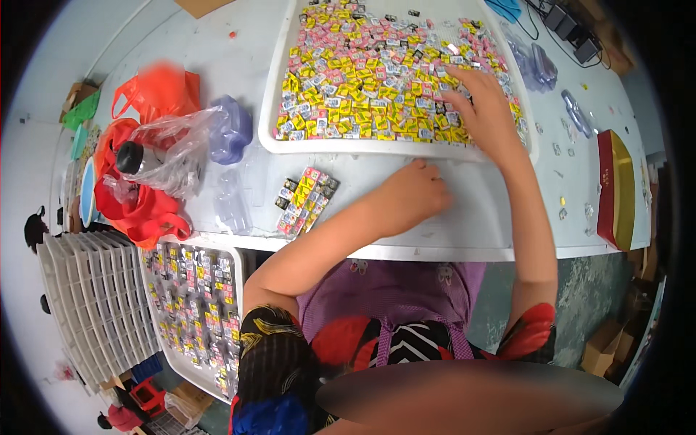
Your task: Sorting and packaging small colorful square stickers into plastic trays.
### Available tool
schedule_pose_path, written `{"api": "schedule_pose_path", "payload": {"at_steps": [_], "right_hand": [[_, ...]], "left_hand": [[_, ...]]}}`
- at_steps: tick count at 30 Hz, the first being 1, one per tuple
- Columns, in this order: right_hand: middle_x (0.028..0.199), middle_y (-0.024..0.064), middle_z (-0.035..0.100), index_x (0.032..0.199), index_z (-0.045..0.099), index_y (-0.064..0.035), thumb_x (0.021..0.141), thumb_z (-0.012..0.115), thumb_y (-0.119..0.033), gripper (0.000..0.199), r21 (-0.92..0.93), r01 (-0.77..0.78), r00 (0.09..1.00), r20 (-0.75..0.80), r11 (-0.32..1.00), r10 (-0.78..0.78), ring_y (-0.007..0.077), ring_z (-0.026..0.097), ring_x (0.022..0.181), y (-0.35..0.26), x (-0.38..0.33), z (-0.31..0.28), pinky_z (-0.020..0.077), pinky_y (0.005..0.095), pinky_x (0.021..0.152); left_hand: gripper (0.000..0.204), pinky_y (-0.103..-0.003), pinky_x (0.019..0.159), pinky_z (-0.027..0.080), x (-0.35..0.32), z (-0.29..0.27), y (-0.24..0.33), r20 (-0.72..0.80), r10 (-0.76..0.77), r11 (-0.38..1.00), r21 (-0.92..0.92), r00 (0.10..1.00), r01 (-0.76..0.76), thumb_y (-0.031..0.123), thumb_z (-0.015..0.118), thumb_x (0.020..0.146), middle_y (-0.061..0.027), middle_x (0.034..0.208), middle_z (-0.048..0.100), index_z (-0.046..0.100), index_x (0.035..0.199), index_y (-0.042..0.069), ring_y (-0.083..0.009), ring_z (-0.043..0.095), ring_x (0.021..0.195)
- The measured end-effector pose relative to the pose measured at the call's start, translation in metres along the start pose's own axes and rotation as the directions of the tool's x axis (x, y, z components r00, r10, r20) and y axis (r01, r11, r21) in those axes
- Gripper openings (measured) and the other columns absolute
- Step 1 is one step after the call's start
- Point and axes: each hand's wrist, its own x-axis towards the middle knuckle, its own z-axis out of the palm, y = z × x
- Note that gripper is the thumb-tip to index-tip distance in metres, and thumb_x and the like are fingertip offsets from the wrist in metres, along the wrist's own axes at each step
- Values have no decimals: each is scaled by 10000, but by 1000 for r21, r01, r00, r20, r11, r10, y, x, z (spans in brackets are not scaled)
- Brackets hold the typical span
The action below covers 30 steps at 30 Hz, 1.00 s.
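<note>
My right hand point(482, 109) is over the right part of the white tray point(271, 127), thumb and forefinger spread apart, with no piece visibly gripped. The loose small pieces point(359, 87), yellow, pink, white and black, lie in that tray in a jumbled layer, directly under and around my fingers. My left hand point(417, 194) is curled above the desk point(464, 233), just outside the near rim; I cannot tell whether it holds anything. In my judgement, good picking calls for taking each piece by its edges with a light pinch, checking its colour and printed side, and keeping the wrist high so that neighbours are not dragged along. The block of pieces point(307, 201) on the desk sits close beside my left forearm, so a careless elbow could disturb it. Further left, a see-through plastic bag point(185, 148), a red bag point(156, 98) and a purplish plastic container point(230, 130) crowd the desk. A red-and-gold box point(615, 192) stands at the right end, well apart. Below the desk's left part, a second tray point(237, 290) carries packed pieces.
</note>
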Motion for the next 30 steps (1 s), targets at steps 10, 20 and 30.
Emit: {"api": "schedule_pose_path", "payload": {"at_steps": [10,20,30], "right_hand": [[1222,212,563,1361,464,-76,921,580,-405,562,-136,55,981,193,989,-28,372,506,1147,93,144,114,422,440,956],[1132,265,617,1141,633,-17,881,492,-250,378,-77,7,995,98,997,0,424,577,1065,107,274,237,439,475,968],[1144,236,609,1063,642,-53,910,453,-288,339,-71,29,881,474,997,8,421,566,1062,76,274,226,454,511,894]], "left_hand": [[443,-424,815,501,-19,-91,-224,-580,-494,863,-238,647,446,378,557,945,-196,1075,660,602,1227,39,-335,647,878],[501,-573,1101,252,41,-65,-381,-369,-563,688,287,740,666,358,343,990,-251,1319,519,482,1331,20,-405,371,1333],[383,-495,913,463,47,-54,-387,-257,-631,643,354,732,679,296,389,943,-204,1137,621,647,1090,54,-377,594,1049]]}}
